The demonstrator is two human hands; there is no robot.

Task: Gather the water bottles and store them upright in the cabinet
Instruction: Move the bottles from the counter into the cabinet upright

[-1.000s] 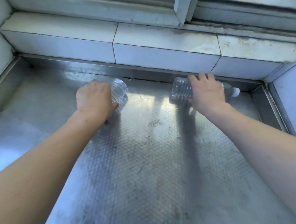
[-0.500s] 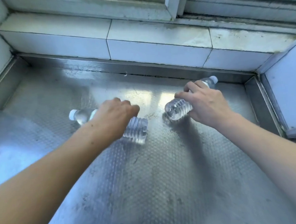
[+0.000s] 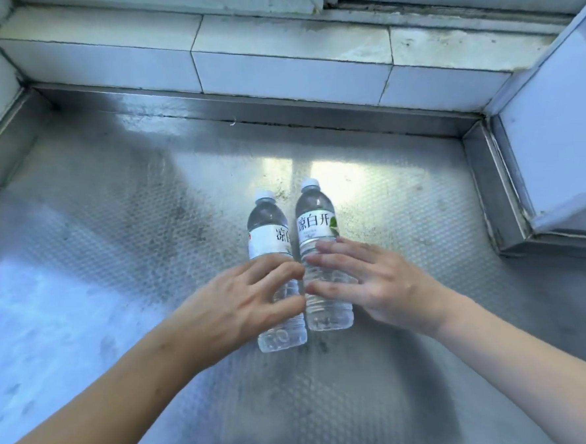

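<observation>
Item: two water bottles, clear, white caps, paper labels. Location: lying on their sides on the steel counter (image 3: 118, 301), mid-surface, side by side and touching along their length, caps pointing toward the tiled sill (image 3: 275, 61).

Left bottle (image 3: 268, 237) — the left hand (image 3: 241, 304) lies over its lower half, fingers curled across the body, the base showing past the hand. The grip looks loose, more resting than closed; the far side of the fingers is hidden, so I cannot tell whether they wrap under it.

Right bottle (image 3: 315, 220) — the right hand (image 3: 367, 279) rests on it with fingers spread and nearly flat, fingertips reaching the seam between the two bottles. Not a grasp at present.

Cabinet: not in view. A white box-like unit (image 3: 554, 144) stands at the right corner; whether it belongs to any storage I cannot say.

Step in hand, as judged: the gathering looks done, the lift is due. To do it well, close each hand fully round the ribbed middle of its own bottle, below the label, where the plastic gives least. Squeeze lightly, since thin walls buckle. Turn the caps upward on the lift, so each bottle arrives ready to stand on its base.

Risk: round bottles on smooth steel may roll apart if a flat hand lets go before the other grips.
</observation>
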